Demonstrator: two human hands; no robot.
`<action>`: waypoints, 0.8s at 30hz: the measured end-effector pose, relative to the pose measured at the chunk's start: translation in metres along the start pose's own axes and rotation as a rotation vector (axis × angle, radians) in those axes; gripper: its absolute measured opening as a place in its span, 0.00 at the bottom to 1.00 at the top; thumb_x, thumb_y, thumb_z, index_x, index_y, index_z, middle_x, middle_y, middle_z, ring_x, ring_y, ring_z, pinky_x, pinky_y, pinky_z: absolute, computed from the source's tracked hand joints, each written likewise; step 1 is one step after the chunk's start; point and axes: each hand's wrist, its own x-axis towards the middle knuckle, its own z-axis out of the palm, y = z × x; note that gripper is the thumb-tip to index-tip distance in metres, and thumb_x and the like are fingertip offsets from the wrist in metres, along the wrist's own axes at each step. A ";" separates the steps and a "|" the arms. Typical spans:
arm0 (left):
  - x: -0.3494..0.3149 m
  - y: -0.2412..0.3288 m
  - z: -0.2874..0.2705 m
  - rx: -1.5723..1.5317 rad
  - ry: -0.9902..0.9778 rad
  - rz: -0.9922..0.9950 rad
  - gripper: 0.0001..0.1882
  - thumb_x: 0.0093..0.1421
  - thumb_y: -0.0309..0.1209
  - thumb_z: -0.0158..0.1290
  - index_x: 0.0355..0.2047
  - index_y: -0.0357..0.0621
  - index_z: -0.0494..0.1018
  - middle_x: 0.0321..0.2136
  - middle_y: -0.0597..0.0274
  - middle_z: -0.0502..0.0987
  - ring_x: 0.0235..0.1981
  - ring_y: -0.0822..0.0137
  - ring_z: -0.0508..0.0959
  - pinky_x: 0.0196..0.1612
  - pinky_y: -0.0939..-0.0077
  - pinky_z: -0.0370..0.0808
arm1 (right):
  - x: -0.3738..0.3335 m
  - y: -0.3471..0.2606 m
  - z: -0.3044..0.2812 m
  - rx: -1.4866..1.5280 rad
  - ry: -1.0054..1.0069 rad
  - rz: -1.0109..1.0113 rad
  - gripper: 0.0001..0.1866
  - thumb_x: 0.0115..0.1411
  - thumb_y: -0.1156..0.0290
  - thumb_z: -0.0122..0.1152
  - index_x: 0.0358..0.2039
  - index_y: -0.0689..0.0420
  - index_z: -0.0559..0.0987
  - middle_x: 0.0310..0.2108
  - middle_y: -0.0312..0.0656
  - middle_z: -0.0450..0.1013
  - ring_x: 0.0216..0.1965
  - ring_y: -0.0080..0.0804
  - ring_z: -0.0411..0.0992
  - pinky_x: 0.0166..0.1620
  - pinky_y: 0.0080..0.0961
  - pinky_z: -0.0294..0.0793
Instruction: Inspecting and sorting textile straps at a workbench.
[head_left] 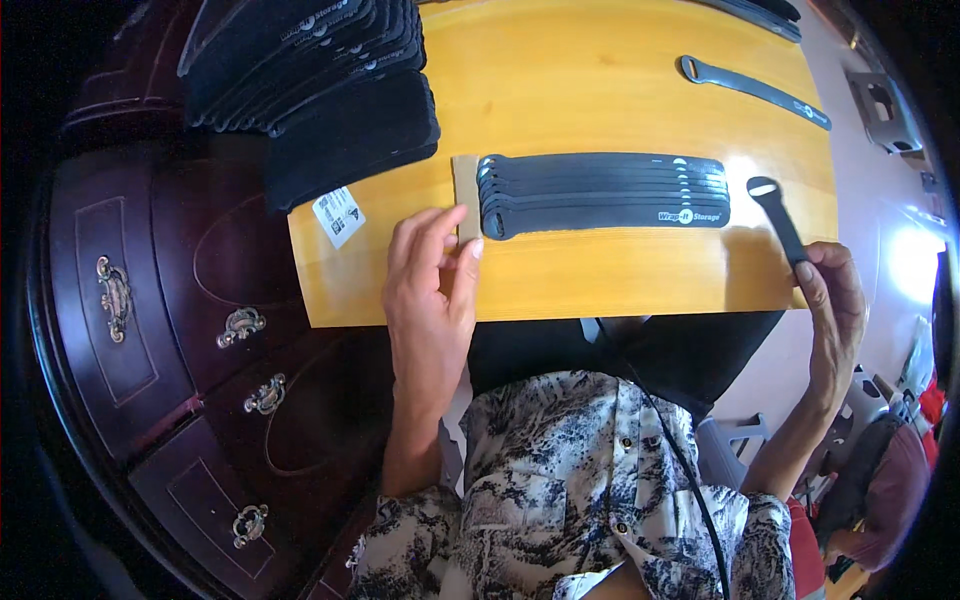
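A row of overlapping black straps (600,190) lies across the table, each with a slotted rounded end at its left and pale print at its right. Against those slotted ends stands a narrow tan cardboard strip (466,185). My left hand (430,275) holds the strip's near part, index fingertip and thumb on it, the other fingers curled. My right hand (836,295) pinches one end of a single black strap (778,218) between thumb and fingers near the table's right edge. This strap's slotted end points away and to the left.
Stacked black straps (350,130) fill the yellow table's (570,285) far left, beside a white printed label (338,216). Another loose strap (755,90) lies far right, with more black pieces (755,15) behind. A dark wooden cabinet (130,300) with metal handles stands left.
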 end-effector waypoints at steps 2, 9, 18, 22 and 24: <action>0.000 -0.002 -0.001 -0.025 -0.009 -0.001 0.14 0.57 0.19 0.53 0.45 0.37 0.73 0.41 0.59 0.72 0.35 0.72 0.73 0.36 0.79 0.72 | 0.001 -0.008 0.009 -0.046 -0.058 -0.017 0.07 0.59 0.71 0.61 0.35 0.60 0.76 0.28 0.30 0.70 0.31 0.17 0.66 0.34 0.14 0.63; 0.002 -0.003 -0.003 -0.039 -0.027 -0.035 0.14 0.57 0.19 0.53 0.45 0.37 0.73 0.41 0.59 0.72 0.34 0.72 0.73 0.36 0.79 0.73 | 0.010 -0.030 0.045 -0.164 -0.282 -0.131 0.10 0.55 0.70 0.64 0.32 0.64 0.78 0.28 0.39 0.75 0.32 0.25 0.72 0.36 0.21 0.70; 0.002 -0.001 -0.006 -0.025 -0.054 -0.037 0.16 0.57 0.21 0.55 0.47 0.40 0.72 0.42 0.56 0.71 0.36 0.66 0.74 0.36 0.75 0.75 | 0.018 -0.047 0.084 -0.155 -0.454 -0.209 0.12 0.51 0.68 0.66 0.31 0.63 0.79 0.25 0.42 0.73 0.28 0.33 0.71 0.32 0.26 0.69; -0.001 -0.003 -0.007 0.004 0.003 -0.007 0.18 0.55 0.23 0.58 0.47 0.41 0.72 0.43 0.57 0.70 0.37 0.67 0.74 0.33 0.76 0.73 | 0.021 -0.047 0.093 -0.144 -0.494 -0.233 0.12 0.52 0.67 0.65 0.32 0.62 0.80 0.24 0.41 0.73 0.27 0.32 0.71 0.31 0.26 0.68; -0.004 0.002 -0.011 0.054 0.047 0.032 0.18 0.54 0.23 0.59 0.47 0.41 0.73 0.43 0.58 0.70 0.36 0.68 0.74 0.32 0.77 0.72 | 0.023 -0.046 0.095 -0.126 -0.507 -0.246 0.12 0.52 0.67 0.65 0.32 0.62 0.80 0.24 0.41 0.72 0.27 0.32 0.71 0.31 0.25 0.68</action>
